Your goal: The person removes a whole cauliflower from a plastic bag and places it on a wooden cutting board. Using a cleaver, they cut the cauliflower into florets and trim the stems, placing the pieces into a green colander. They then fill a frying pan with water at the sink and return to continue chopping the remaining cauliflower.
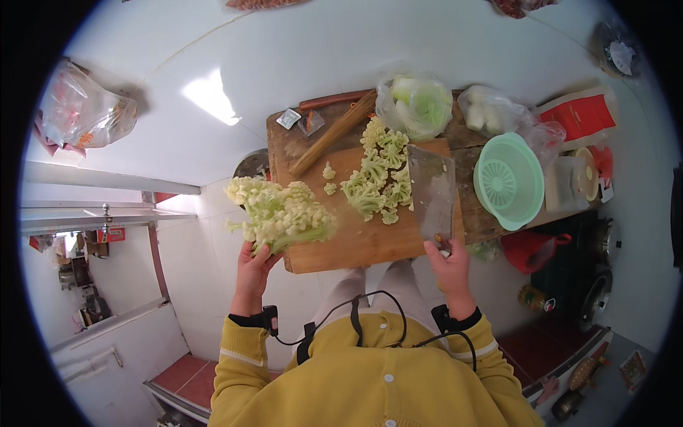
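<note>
Because the cauliflower (279, 210) is a thick cluster of knobbly heads on pale stalks, I judge it fairly light for its bulk, stiff in the stem and brittle at the crowns. It is up in my left hand (257, 272), at the left edge of the cutting board (356, 250), partly in front of that edge and partly out beyond it. My thumb and fingers are closed around its near, lower side, where the stalks come together; that seems the right place to hold, since pinching the crowns could crumble them. If the cut stalks are damp, they may be a little slick, so I would want a full wrap rather than a fingertip pinch.

My right hand (449, 269) grips the handle of the cleaver (432, 192) at the board's near right corner, its broad blade pointing away along the board's right side. I cannot tell whether the blade touches the wood.

Cut florets (380, 174) lie heaped on the board's far right half, with two small pieces apart on their left. A long brown stick (334, 133) slants over the board's far left part. On the tabletop (466, 160), a bagged green vegetable (414, 103) sits beyond the board, and a mint-green colander (516, 203) stands to its right.
</note>
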Tool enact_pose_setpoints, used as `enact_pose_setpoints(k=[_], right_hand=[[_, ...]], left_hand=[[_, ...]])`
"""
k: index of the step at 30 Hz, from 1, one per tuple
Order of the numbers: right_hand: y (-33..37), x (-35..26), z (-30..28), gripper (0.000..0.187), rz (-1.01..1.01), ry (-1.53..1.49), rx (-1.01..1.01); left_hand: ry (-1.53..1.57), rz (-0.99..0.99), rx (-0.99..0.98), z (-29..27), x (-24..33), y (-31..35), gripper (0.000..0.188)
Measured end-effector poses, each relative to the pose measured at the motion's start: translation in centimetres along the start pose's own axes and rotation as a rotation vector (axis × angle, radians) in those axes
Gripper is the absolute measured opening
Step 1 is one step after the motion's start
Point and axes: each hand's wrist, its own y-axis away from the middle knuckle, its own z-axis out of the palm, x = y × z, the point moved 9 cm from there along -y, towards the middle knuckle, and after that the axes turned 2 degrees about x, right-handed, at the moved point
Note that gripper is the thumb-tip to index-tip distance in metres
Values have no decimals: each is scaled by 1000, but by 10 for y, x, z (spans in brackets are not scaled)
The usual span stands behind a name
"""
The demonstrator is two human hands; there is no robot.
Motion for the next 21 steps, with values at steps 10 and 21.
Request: enact_pose_setpoints(k=[10, 21], right_hand=[[17, -89, 81, 12, -343, 204, -242], [-14, -76, 171, 10, -450, 462, -454]], left_hand=[[-388, 84, 144, 34, -50, -51, 57], [-970, 322, 350, 80, -33, -41, 58]])
